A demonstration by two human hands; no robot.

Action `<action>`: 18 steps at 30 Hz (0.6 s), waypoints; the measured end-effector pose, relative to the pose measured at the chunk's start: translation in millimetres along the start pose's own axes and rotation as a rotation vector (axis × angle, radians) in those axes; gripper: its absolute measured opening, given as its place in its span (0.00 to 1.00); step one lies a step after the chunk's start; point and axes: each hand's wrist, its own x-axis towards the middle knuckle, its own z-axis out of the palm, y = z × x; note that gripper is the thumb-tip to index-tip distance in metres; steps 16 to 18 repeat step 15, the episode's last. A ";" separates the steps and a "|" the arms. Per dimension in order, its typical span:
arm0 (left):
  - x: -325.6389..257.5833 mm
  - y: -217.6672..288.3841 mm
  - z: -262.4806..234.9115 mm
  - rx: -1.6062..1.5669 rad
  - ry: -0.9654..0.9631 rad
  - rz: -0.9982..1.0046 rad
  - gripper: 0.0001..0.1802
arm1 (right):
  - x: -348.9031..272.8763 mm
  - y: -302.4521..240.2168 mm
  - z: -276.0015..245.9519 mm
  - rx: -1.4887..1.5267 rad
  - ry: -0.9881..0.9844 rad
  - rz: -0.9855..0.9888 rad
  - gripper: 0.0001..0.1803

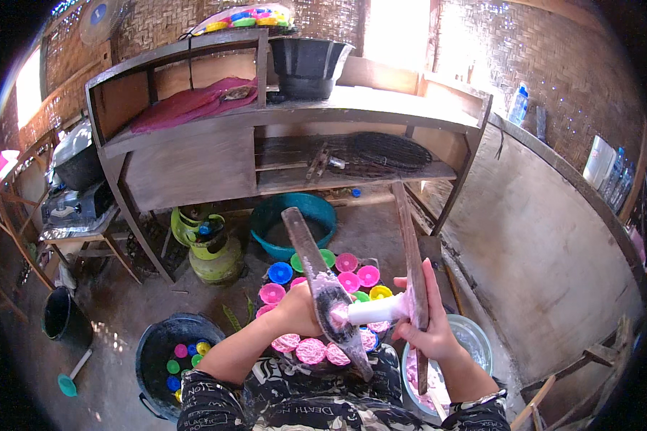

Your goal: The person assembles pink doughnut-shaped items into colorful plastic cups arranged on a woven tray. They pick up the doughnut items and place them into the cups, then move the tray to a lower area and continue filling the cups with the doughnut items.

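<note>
My left hand (298,312) is closed round a flat wooden press board (310,251), with pink dough stuck about its middle. My right hand (435,341) holds a second wooden bar (410,266), its thumb on the near side and its fingers along the far side. A white cylinder (374,311) spans the gap between the two wooden pieces, and pink dough clings to its right end. Below the press sit small coloured moulds (347,281), several of them empty. Pink stringy dough (310,351) fills those nearest me.
On my right stands a clear basin (474,337) with pink dough in it. A black bucket (151,359) of coloured moulds is at my left. Ahead are a teal basin (295,248), a green gas cylinder (216,251) and a wooden shelf (187,169) carrying a black pot (305,68).
</note>
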 end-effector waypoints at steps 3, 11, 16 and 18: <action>-3.8 -16.1 -12.1 -0.016 0.092 -0.060 0.19 | 27.6 3.2 16.7 -0.641 -0.087 -0.452 0.53; -5.1 -82.2 -3.4 -0.108 0.137 0.044 0.18 | 58.0 30.9 60.1 -0.917 -0.214 -0.427 0.49; 9.6 -86.4 -4.2 -0.114 0.127 0.141 0.18 | 62.5 46.5 69.7 -0.960 -0.166 -0.472 0.51; 9.6 -86.4 -4.2 -0.114 0.127 0.141 0.18 | 62.5 46.5 69.7 -0.960 -0.166 -0.472 0.51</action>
